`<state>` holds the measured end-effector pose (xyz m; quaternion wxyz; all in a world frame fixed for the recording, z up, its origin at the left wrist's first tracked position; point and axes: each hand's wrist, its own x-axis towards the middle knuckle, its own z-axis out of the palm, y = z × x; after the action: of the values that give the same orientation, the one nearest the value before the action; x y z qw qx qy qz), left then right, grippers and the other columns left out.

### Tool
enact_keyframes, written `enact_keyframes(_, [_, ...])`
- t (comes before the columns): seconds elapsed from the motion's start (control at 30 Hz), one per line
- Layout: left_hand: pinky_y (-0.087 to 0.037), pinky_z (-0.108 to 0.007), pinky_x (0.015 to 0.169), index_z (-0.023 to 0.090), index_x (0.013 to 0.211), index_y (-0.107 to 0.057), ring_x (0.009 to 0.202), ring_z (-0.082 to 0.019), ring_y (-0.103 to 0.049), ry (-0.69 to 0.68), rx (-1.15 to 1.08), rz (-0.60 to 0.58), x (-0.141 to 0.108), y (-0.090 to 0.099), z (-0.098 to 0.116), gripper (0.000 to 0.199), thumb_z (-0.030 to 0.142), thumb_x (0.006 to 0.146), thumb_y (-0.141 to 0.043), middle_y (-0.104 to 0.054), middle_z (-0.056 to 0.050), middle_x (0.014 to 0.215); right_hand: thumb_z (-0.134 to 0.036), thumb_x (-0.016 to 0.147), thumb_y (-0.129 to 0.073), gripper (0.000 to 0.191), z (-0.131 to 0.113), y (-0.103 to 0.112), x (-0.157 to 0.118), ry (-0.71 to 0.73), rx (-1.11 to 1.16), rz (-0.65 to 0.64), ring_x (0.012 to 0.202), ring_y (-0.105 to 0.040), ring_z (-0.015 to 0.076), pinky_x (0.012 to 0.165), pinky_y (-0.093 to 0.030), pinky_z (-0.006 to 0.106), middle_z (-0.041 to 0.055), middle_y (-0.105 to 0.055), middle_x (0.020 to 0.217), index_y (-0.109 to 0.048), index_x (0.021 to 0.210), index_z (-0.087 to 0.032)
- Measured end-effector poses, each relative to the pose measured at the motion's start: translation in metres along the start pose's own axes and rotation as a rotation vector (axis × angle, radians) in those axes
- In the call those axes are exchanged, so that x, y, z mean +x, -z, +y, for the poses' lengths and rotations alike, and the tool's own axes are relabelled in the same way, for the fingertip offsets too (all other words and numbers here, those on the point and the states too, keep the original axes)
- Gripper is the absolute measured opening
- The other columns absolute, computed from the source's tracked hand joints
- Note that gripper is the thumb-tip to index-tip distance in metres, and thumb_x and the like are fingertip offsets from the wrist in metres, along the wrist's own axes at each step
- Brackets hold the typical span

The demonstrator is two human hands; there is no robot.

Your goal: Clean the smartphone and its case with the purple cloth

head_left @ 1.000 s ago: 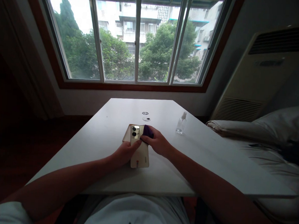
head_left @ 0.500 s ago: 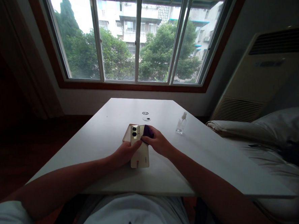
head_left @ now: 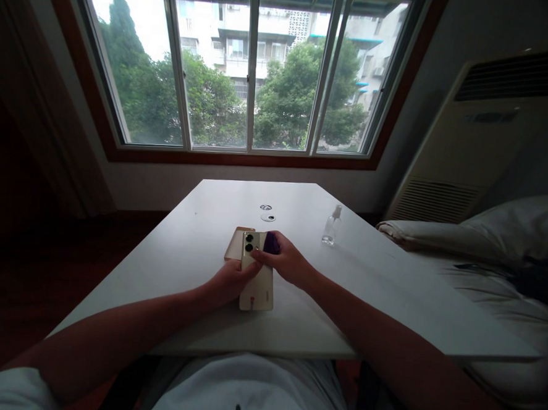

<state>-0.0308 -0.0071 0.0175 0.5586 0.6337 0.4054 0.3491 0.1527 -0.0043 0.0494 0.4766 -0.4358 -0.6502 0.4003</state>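
A pale gold phone [head_left: 260, 289], its back with two dark camera lenses facing me, is held above the near part of the white table [head_left: 183, 236]. My left hand [head_left: 233, 277] grips its left edge, thumb across the back. My right hand [head_left: 289, 260] holds a dark purple cloth [head_left: 271, 243] against the phone's upper right side, with a fingertip touching near the lenses. Behind the phone, a flat tan case or box [head_left: 234, 244] lies on the table, partly hidden by the phone and my left hand.
A clear spray bottle [head_left: 332, 226] stands on the table at the right. Two small round stickers or discs [head_left: 268, 217] lie further back. Beyond the table is a window; a cushioned bed or sofa [head_left: 483, 273] is on the right.
The phone has shifted slightly right and turned more upright, showing more of the tan item. My right finger has moved left across the phone's back to the camera lenses.
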Motion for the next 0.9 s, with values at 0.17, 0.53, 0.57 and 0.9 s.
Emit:
enact_keyframes(0.17, [-0.055, -0.033, 0.069, 0.007, 0.099, -0.072, 0.083, -0.028, -0.072, 0.004, -0.033, -0.01, 0.002, 0.0, -0.002, 0.068, 0.071, 0.08, -0.068, -0.074, -0.017, 0.096, -0.043, 0.076, -0.084, 0.058, 0.0, 0.001, 0.0, 0.005, 0.032, -0.034, 0.103, -0.066, 0.0273, 0.088, -0.056, 0.043, 0.0098, -0.069, 0.111, -0.055, 0.119, -0.017])
enact_keyframes(0.53, [-0.055, -0.031, 0.069, 0.007, 0.101, -0.071, 0.082, -0.025, -0.071, -0.024, -0.05, -0.016, 0.007, 0.002, -0.011, 0.063, 0.067, 0.082, -0.068, -0.074, -0.016, 0.096, -0.037, 0.082, -0.078, 0.054, 0.002, 0.005, 0.001, 0.074, 0.057, -0.112, 0.11, -0.064, 0.0262, 0.095, -0.054, 0.043, 0.0091, -0.066, 0.118, -0.053, 0.127, -0.018])
enact_keyframes(0.57, [-0.054, -0.031, 0.068, 0.007, 0.101, -0.071, 0.082, -0.025, -0.07, -0.026, -0.042, -0.012, 0.007, 0.002, -0.012, 0.063, 0.068, 0.082, -0.068, -0.074, -0.016, 0.096, -0.036, 0.082, -0.078, 0.053, 0.002, 0.005, 0.001, 0.079, 0.058, -0.109, 0.109, -0.064, 0.0261, 0.095, -0.054, 0.043, 0.009, -0.067, 0.118, -0.053, 0.126, -0.018])
enact_keyframes(0.9, [-0.055, -0.032, 0.07, 0.007, 0.105, -0.071, 0.084, -0.026, -0.071, -0.008, -0.037, -0.011, 0.004, 0.001, -0.006, 0.062, 0.065, 0.084, -0.068, -0.074, -0.017, 0.098, -0.032, 0.083, -0.076, 0.052, -0.001, 0.008, 0.0, 0.084, 0.054, -0.137, 0.111, -0.063, 0.0264, 0.096, -0.053, 0.043, 0.0091, -0.066, 0.12, -0.053, 0.128, -0.018])
